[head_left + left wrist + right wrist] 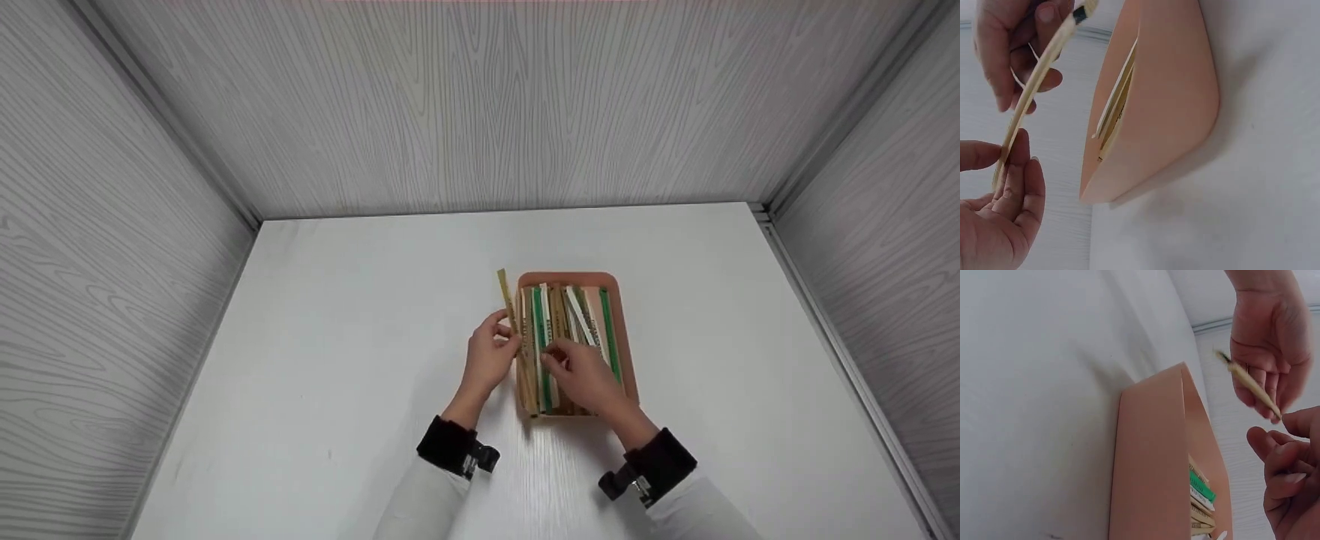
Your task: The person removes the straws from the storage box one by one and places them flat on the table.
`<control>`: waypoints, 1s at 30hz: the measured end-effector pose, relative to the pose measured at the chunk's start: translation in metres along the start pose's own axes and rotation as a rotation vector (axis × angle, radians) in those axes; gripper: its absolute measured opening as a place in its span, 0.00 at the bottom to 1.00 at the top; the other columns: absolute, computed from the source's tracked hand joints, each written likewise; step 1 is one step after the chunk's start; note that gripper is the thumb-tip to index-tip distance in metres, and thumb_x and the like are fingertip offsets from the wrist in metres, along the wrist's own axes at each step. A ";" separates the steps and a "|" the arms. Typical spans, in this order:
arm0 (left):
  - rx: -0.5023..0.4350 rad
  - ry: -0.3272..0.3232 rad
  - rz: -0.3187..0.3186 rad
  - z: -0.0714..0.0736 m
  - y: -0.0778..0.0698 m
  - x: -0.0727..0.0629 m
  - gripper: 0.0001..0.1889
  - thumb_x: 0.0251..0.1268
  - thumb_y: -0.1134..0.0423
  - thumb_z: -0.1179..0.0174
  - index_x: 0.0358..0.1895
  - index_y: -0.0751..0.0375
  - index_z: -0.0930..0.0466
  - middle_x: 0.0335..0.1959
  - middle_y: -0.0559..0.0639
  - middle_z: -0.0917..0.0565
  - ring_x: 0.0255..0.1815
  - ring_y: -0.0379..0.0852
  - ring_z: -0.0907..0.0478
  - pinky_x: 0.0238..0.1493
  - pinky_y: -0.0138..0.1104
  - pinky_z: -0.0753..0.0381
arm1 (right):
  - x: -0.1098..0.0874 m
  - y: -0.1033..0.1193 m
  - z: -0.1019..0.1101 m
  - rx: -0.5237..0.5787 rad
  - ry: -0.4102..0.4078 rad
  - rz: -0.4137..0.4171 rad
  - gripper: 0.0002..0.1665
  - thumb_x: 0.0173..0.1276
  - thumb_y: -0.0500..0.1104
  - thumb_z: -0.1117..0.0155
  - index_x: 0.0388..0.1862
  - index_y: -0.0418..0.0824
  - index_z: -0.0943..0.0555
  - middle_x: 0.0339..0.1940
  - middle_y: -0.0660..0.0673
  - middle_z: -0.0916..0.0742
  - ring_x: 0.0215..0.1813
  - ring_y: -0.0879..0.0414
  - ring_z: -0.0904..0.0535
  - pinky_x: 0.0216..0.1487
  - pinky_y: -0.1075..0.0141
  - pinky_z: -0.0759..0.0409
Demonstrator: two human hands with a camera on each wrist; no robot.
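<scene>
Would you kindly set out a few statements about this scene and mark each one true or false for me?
1. The left hand pinches a thin tan strip. True.
2. In the head view, the right hand appears over the pink box. True.
3. The pink box is empty. False: it holds green, white and tan strips.
4. In the head view, a green strip lies along the box's right side. True.
5. Both sleeves are black. False: the sleeves are pale; the wristbands are black.
</scene>
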State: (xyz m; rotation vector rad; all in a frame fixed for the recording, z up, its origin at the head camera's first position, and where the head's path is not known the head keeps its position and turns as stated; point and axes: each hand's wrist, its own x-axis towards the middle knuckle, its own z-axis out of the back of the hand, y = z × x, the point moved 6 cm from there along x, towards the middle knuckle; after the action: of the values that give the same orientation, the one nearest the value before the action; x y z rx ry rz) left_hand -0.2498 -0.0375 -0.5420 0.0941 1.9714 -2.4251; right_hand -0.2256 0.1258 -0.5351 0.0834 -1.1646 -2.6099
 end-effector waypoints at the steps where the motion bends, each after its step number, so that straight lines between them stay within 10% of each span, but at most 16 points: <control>1: 0.009 -0.014 -0.003 0.005 0.002 0.000 0.26 0.67 0.70 0.44 0.69 0.69 0.33 0.37 0.54 0.22 0.31 0.46 0.18 0.32 0.35 0.19 | 0.000 -0.003 0.003 -0.012 -0.006 -0.003 0.10 0.74 0.44 0.41 0.45 0.40 0.16 0.31 0.52 0.17 0.28 0.61 0.24 0.29 0.62 0.24; 15: 0.424 -0.207 0.006 0.115 0.044 -0.005 0.15 0.66 0.70 0.42 0.54 0.66 0.18 0.32 0.53 0.19 0.29 0.46 0.23 0.31 0.37 0.24 | -0.016 -0.059 0.036 -0.318 -0.074 -0.153 0.21 0.71 0.44 0.37 0.58 0.34 0.22 0.50 0.37 0.18 0.31 0.51 0.21 0.27 0.57 0.23; 30: 0.729 -0.302 0.259 0.238 0.094 -0.025 0.15 0.69 0.72 0.49 0.57 0.70 0.24 0.44 0.68 0.18 0.38 0.62 0.18 0.30 0.49 0.21 | -0.017 -0.066 0.033 -0.482 -0.005 -0.157 0.14 0.68 0.41 0.35 0.48 0.34 0.18 0.24 0.40 0.16 0.21 0.49 0.22 0.18 0.57 0.26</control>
State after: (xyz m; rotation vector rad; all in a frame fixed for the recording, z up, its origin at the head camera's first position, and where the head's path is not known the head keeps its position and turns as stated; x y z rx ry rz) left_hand -0.2290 -0.2898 -0.5839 -0.0126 0.8381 -2.6369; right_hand -0.2296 0.1963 -0.5624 0.0712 -0.5205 -2.9509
